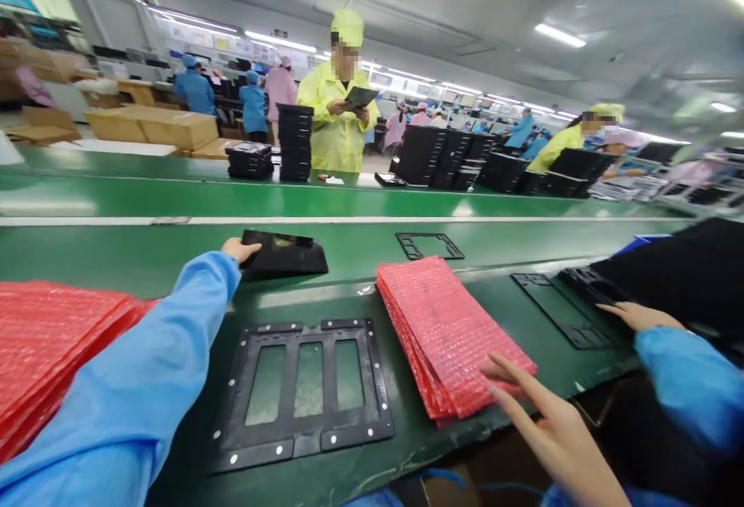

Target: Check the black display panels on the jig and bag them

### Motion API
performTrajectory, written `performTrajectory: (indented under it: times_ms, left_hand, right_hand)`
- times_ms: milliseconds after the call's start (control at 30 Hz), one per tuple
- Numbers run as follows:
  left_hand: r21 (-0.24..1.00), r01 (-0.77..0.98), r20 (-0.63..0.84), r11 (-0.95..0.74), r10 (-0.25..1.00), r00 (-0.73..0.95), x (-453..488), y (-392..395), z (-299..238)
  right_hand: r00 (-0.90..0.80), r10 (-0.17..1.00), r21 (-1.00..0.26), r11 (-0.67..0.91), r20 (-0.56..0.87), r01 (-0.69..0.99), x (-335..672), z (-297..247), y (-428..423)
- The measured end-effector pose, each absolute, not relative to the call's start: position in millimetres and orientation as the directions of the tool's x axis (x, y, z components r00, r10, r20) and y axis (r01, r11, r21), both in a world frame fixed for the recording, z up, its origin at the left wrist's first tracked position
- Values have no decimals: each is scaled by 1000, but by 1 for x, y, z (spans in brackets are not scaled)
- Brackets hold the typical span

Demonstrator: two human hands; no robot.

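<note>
At the far left of the belt, my left hand (240, 250) grips the near-left edge of a glossy black panel (286, 253), which is slightly tilted. My right hand (546, 422) is low on the right, its fingers apart and holding nothing. Those fingertips are at the near-right corner of a stack of red bubble-wrap bags (447, 329); whether they touch it I cannot tell. Between my arms lies a black frame (308, 391) with three window openings and white dots along its border. A thinner black frame (430, 246) rests just beyond the red stack.
More red bubble wrap (52, 344) is piled at the left. On the right, a co-worker's hand (642, 316) reaches beside a black frame (561, 309) and black parts (593, 286). Across the green conveyor (116, 247) stand black stacks (295, 143) and a person in yellow (340, 96).
</note>
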State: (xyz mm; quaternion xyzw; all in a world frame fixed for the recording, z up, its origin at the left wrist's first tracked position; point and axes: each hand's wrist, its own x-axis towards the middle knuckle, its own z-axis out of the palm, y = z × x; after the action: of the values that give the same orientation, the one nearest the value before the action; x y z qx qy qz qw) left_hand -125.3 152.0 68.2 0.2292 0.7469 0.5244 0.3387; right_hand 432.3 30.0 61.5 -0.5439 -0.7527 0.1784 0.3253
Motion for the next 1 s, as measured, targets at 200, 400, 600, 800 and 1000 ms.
performTrajectory:
  times_ms: [200, 400, 600, 800, 1000]
  left_hand:
    - [965, 96, -186, 245, 893, -409, -65, 155, 70]
    - [911, -50, -376, 408, 876, 302, 68, 122, 40]
    - [829, -365, -207, 424, 838, 504, 145, 108, 18]
    - [719, -551, -194, 423, 884, 426, 164, 104, 2]
    - [693, -592, -287, 411, 911, 296, 118, 79, 17]
  right_hand:
    - [-199, 866, -329, 373, 458, 868, 445, 47, 95]
    - [-240, 938, -154, 283, 250, 947, 437, 30, 136]
    - [-228, 950, -150, 263, 211, 953, 418, 36, 130]
    - [-340, 889, -170, 403, 307, 899, 387, 37, 112]
    - [-390, 864, -476, 502, 318, 722, 355, 36, 81]
